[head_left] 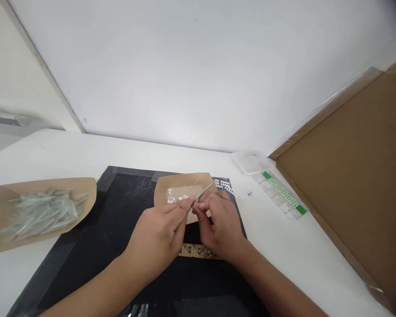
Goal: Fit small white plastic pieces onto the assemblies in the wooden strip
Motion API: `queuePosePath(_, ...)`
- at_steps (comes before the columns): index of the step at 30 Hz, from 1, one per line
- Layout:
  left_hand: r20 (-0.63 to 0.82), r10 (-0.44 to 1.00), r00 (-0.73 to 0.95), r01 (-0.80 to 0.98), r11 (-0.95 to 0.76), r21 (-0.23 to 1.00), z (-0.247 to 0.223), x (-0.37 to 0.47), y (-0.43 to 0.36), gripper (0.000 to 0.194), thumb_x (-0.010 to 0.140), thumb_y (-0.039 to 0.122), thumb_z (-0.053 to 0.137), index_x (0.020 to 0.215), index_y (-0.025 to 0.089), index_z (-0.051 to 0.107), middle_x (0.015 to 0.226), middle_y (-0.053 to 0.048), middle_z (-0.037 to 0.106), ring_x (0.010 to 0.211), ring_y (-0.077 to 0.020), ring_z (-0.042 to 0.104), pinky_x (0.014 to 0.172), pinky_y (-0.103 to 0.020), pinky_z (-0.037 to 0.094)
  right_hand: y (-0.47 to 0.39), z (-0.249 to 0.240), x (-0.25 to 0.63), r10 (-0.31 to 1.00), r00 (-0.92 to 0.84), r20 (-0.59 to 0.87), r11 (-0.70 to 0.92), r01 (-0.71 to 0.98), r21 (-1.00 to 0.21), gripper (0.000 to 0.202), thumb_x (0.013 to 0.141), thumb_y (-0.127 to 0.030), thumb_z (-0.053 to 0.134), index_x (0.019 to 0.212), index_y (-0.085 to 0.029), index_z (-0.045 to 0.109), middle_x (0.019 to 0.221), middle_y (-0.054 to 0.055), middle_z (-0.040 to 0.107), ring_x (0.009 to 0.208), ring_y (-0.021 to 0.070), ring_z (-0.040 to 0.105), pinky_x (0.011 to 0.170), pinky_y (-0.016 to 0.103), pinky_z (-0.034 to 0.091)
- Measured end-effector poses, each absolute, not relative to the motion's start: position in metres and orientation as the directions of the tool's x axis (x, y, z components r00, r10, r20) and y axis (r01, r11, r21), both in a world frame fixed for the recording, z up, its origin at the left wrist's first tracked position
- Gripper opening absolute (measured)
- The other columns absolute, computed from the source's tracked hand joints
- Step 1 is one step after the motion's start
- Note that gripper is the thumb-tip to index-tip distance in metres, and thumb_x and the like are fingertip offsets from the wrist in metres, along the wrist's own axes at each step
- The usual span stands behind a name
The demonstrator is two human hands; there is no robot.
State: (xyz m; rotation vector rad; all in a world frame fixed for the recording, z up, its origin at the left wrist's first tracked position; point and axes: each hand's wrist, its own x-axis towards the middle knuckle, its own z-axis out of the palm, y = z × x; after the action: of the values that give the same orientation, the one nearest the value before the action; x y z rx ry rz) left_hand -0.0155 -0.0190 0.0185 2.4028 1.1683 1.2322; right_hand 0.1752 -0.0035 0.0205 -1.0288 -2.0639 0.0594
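My left hand and my right hand meet over a brown paper tray. A thin metal tool slants up and to the right from between the fingertips, which are pinched together. The left fingers appear to grip its lower end. Whatever the right fingertips pinch is too small to make out. Small white pieces lie in the paper tray behind the hands. Below the hands a tan strip with shiny metal pieces rests on the black mat, partly covered by my right hand.
At the left is a brown paper tray of clear plastic packets. Rows of white stickers, small metal bits, a clear container and a green-and-white strip lie right. A cardboard box borders the right side.
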Motion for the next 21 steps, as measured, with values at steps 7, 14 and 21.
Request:
queuePosePath(7,0.589,0.734,0.337,0.532,-0.665,0.524,0.0186,-0.0156,-0.0177,0.034,0.102,0.009,0.051,0.126,0.011,0.075,0.076,-0.006,0.075,0.061,-0.0158,0.071,0.061,-0.024,0.058,-0.0013,0.0201,0.1747,0.710,-0.290,0.642,0.625,0.680,-0.384,0.019,0.100,-0.013,0.056,0.088,-0.025,0.046,0.073,-0.002,0.066,0.064,0.0180,0.063,0.074,0.038,0.039)
queuePosePath(14,0.591,0.740,0.320,0.501,-0.662,0.557,0.0212,-0.0143,-0.0200,0.030,0.101,0.007,0.053,0.117,0.009,0.077,0.072,-0.004,0.072,0.059,-0.0141,0.069,0.059,-0.023,0.054,0.0007,0.0192,0.1755,0.720,-0.284,0.633,0.623,0.666,-0.411,0.020,0.102,-0.015,0.055,0.087,-0.025,0.046,0.068,-0.004,0.065,0.061,0.0173,0.063,0.075,0.038,0.037)
queuePosePath(21,0.572,0.759,0.313,0.462,-0.647,0.606,0.0230,-0.0144,-0.0190,0.028,0.099,0.005,0.054,0.112,0.010,0.078,0.072,-0.002,0.072,0.059,-0.0127,0.069,0.061,-0.022,0.054,0.0014,0.0239,0.1747,0.699,-0.293,0.653,0.648,0.646,-0.403,0.022,0.100,-0.013,0.057,0.084,-0.024,0.046,0.069,-0.004,0.068,0.059,0.0160,0.063,0.075,0.037,0.036)
